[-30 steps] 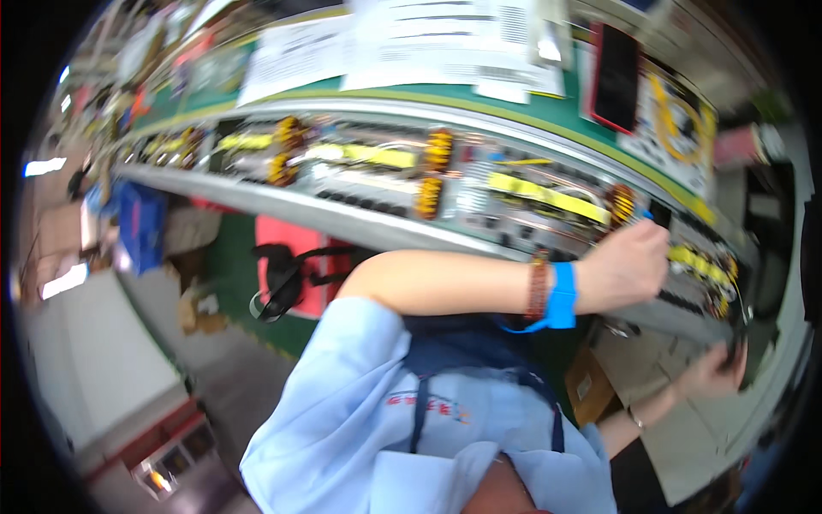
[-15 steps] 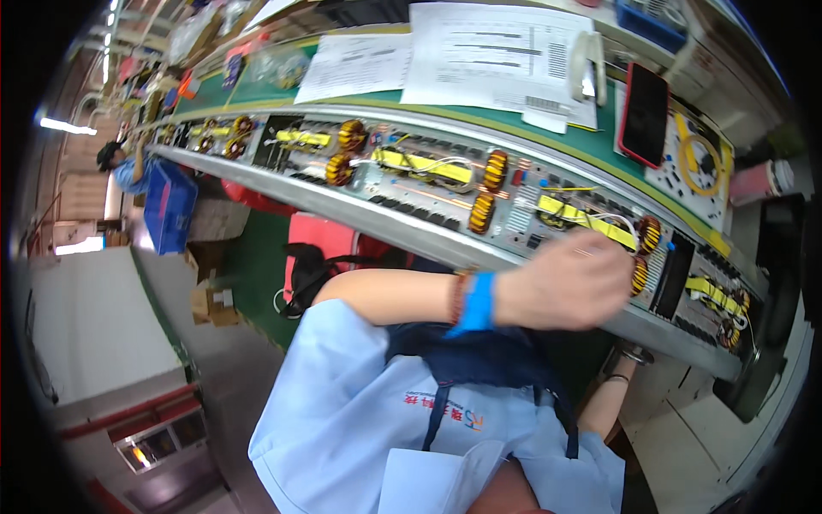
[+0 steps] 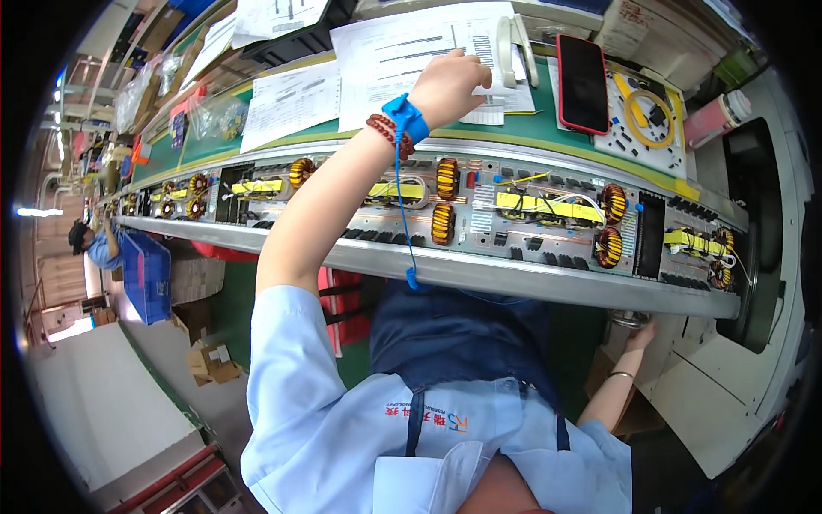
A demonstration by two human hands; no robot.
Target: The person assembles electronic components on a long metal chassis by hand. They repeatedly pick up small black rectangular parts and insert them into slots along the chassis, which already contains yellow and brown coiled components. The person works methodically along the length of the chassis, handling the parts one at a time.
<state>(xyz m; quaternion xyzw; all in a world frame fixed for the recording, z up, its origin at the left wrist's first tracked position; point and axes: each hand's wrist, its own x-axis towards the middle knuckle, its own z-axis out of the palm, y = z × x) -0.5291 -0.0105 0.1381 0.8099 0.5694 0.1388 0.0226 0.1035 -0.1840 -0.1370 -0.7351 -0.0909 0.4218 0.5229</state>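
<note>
My left hand (image 3: 451, 88) reaches over a large printed sheet (image 3: 377, 51), its fingers apart and slightly bent; nothing shows in them. Around its wrist are a blue strap with a coiled cord (image 3: 402, 214) and a string of brown beads. Below that forearm runs a long circuit board assembly (image 3: 479, 193), with yellow-wrapped transformers (image 3: 552, 207), copper-wound ring coils (image 3: 447, 178) and black parts. Low on the right, beneath the metal rail, my right hand (image 3: 640, 336) grips the side of a round metal dish (image 3: 629, 319); its fingers are partly hidden.
Behind the boards, a phone in a red case (image 3: 582, 84), a white tape dispenser-like piece (image 3: 517, 51) and a tray of small parts (image 3: 655, 116) lie on the green bench. A metal rail (image 3: 514, 270) borders the near side. Another person (image 3: 101, 244) is far left.
My left hand has moved from above the boards, up and away to the paper sheet. The view has shifted and turned slightly. My right hand stays at the metal dish.
</note>
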